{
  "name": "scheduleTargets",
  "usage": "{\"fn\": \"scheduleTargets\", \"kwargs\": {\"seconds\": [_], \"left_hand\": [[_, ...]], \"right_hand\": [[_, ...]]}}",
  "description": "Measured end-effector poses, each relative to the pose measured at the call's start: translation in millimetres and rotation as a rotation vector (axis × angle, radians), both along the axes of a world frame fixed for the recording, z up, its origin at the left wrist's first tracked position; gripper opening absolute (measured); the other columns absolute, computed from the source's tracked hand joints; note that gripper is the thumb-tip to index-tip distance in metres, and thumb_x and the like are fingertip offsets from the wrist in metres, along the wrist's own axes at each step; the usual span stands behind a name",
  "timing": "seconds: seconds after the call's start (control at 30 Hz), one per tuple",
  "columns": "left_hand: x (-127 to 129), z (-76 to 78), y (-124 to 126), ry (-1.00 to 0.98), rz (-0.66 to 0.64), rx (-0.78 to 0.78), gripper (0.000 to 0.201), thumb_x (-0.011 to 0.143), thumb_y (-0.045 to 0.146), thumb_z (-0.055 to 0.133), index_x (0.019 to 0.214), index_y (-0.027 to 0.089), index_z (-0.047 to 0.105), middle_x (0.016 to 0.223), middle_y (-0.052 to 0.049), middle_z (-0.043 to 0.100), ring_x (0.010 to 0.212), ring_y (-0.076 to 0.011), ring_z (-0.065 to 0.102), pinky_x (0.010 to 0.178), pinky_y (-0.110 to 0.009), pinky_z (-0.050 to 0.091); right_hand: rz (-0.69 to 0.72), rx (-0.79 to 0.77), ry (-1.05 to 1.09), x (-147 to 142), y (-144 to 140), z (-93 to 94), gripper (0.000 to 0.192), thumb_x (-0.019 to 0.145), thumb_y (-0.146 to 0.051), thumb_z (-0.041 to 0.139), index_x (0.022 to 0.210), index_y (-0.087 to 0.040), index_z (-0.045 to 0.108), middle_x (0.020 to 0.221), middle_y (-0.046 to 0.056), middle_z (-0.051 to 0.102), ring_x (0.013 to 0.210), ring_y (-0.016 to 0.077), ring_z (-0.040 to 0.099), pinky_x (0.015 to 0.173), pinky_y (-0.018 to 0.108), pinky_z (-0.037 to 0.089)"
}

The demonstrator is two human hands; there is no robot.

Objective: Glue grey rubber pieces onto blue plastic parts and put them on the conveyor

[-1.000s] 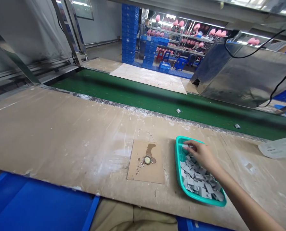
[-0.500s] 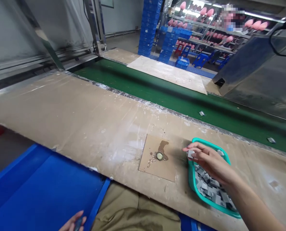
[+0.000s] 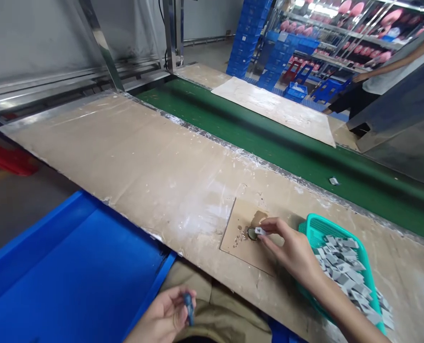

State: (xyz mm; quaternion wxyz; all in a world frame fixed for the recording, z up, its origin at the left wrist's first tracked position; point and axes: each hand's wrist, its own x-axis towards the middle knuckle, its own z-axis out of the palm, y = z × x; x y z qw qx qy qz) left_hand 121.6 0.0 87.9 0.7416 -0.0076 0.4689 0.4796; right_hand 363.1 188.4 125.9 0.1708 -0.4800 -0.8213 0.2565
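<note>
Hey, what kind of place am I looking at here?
Most likely a factory assembly line: a green conveyor belt runs past the workbench, stacked blue crates stand behind, and a teal basket holds small grey parts.

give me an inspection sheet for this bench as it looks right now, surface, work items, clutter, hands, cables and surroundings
Surface: worn brown wooden bench top, smeared with white dust.
Job's things: small grey square piece held over a small round cap on a tan cardboard sheet; teal plastic mesh basket of grey pieces; small dark blue part.
Clutter: stray grey scrap on the green conveyor belt.
Grips: right hand pinches the grey piece; left hand holds the blue part.
Cables: nothing seen.
Surroundings: blue plastic bin, stacked blue crates, another person beyond the belt.
</note>
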Motion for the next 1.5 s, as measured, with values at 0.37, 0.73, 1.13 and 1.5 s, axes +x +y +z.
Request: {"fn": "scheduleTargets", "kwargs": {"seconds": [0.37, 0.73, 1.13, 1.5], "left_hand": [[13.4, 27.4, 32.2, -0.054, 0.121, 0.211, 0.015, 0.075, 0.03, 0.069, 0.074, 0.015, 0.069, 0.087, -0.006, 0.066, 0.078, -0.017, 0.063, 0.072, -0.026, 0.049], [71.3, 20.8, 74.4, -0.215, 0.316, 0.206, 0.033, 0.062, 0.015, 0.081, 0.093, 0.015, 0.071, 0.092, -0.006, 0.072, 0.089, -0.0154, 0.066, 0.091, -0.029, 0.05], [84.8, 32.8, 82.1, 0.098, 0.272, 0.346, 0.027, 0.065, 0.02, 0.078, 0.092, 0.018, 0.074, 0.088, -0.009, 0.075, 0.084, -0.0204, 0.069, 0.081, -0.027, 0.054], [22.5, 16.5, 64.8, 0.98, 0.249, 0.333, 0.038, 0.073, 0.028, 0.068, 0.111, 0.025, 0.065, 0.121, -0.004, 0.064, 0.11, -0.0253, 0.059, 0.092, -0.033, 0.051]], "right_hand": [[0.047, 0.019, -0.022, -0.9, -2.4, -7.6, 0.011, 0.084, -0.029, 0.053, 0.094, -0.025, 0.057, 0.096, 0.006, 0.07, 0.084, 0.0213, 0.067, 0.073, 0.035, 0.054], [-0.28, -0.497, 0.553, -20.1, -39.6, 37.9, 0.028, 0.064, -0.03, 0.079, 0.083, -0.022, 0.059, 0.08, 0.006, 0.071, 0.074, 0.0192, 0.069, 0.069, 0.029, 0.058], [-0.282, -0.453, 0.585, -31.9, -57.9, 39.2, 0.023, 0.063, -0.024, 0.079, 0.075, -0.02, 0.061, 0.073, 0.004, 0.07, 0.069, 0.0191, 0.069, 0.066, 0.027, 0.059], [-0.487, 0.013, 0.125, 16.3, 66.1, 25.5, 0.019, 0.066, -0.03, 0.072, 0.078, -0.017, 0.065, 0.073, 0.006, 0.072, 0.069, 0.0224, 0.07, 0.062, 0.029, 0.055]]}}
